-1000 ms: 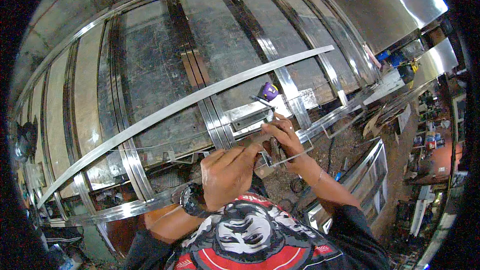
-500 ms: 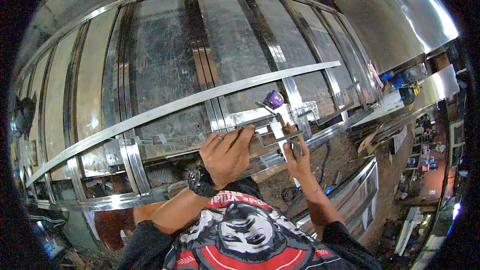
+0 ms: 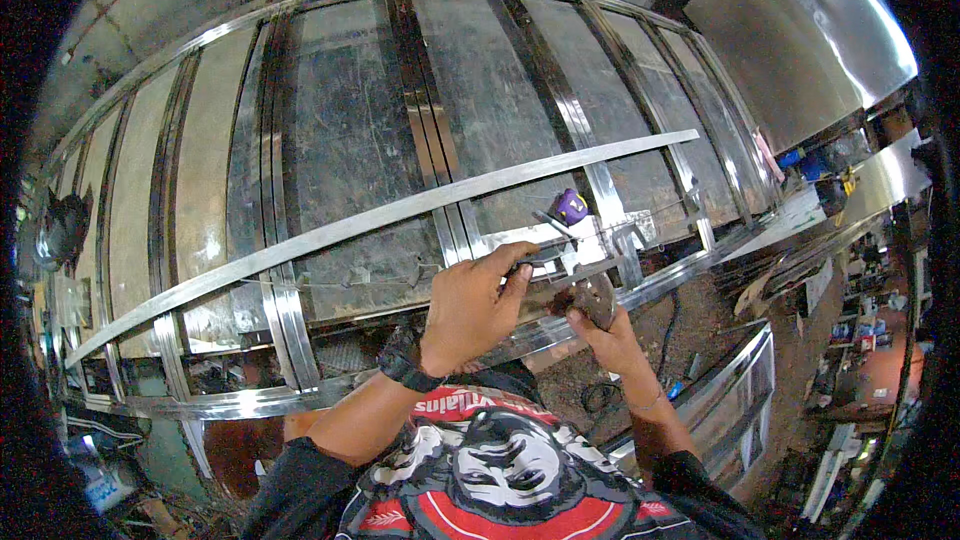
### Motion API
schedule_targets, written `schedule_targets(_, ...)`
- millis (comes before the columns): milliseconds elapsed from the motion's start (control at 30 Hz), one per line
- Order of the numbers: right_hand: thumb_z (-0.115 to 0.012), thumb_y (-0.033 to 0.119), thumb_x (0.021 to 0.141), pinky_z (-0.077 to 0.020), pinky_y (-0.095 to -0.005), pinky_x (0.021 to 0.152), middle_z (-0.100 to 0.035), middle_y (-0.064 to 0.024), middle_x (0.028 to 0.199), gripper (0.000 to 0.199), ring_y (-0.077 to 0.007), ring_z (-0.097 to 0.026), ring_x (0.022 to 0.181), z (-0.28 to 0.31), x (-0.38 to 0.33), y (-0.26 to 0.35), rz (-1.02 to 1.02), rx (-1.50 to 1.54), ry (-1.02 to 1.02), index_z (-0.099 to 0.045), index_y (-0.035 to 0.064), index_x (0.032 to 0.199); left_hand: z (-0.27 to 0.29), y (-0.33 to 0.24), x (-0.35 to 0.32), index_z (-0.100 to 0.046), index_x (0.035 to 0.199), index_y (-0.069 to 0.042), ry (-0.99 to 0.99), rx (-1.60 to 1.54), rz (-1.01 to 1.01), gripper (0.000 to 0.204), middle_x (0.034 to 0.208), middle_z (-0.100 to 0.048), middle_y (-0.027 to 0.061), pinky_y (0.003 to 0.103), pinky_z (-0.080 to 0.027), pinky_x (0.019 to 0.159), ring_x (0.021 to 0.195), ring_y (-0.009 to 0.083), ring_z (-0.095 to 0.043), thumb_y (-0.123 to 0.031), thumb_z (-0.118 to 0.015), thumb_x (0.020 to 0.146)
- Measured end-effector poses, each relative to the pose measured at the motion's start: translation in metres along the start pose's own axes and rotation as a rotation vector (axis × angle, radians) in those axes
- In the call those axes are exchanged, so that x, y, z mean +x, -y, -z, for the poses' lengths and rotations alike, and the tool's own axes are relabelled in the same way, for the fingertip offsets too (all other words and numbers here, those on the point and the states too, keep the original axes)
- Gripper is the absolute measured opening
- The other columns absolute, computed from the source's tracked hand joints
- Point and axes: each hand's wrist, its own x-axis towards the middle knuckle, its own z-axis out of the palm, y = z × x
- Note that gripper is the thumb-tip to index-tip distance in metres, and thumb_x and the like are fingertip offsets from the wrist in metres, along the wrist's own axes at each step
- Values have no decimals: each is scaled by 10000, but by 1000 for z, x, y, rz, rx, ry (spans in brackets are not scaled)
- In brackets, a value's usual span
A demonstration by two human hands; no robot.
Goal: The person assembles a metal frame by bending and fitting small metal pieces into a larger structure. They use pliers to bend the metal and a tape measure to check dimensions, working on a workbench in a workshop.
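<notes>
My left hand, a watch on its wrist, is closed over the near side of the large metal frame. Its thumb and fingers pinch a thin dark metal piece that looks like a bent rod. To its right, my right hand is closed around a flat, dull grey metal piece; its exact kind is hard to make out. Just beyond the hands lies a purple tape measure. A long flat metal bar stretches diagonally across the frame.
The shiny metal frame with crossbars fills the bench area. Sheet metal stands at the far right. Below right, another framed panel leans near a dark cable. Cluttered shelving lines the right side.
My right hand has turned, and the flat grey piece now shows broadly in it. My left hand keeps its pinch. The view has shifted, so the frame appears slightly farther right.
</notes>
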Motion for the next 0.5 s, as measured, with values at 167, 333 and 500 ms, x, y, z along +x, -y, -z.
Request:
schedule_targets(167,-730,181,898,-541,-445,925,-713,-149,1074,399,-292,-687,1034,-7,-2,22,-209,317,233,-630,-38,1216,16,14,30,-718,1094,-5,260,-206,97,225,797,-723,95,324,-519,656,703,155,-676,-161,-601,983)
schedule_targets(333,-701,270,870,-525,-508,940,-697,-223,1000,447,-386,-687,1020,-22,3,37,-112,536,507,-643,-93,1125,28,9,55,-704,1080,42,337,-334,70,230,766,-691,63,298,-488,649,689,102,-608,-134,-592,983)
schedule_targets(500,-715,242,846,-534,-547,905,-679,-208,931,434,-383,-686,947,-34,-1,45,-67,652,541,-639,-96,1107,19,0,42,-704,1069,29,309,-332,82,206,862,-717,53,288,-513,719,760,111,-643,-133,-595,1005)
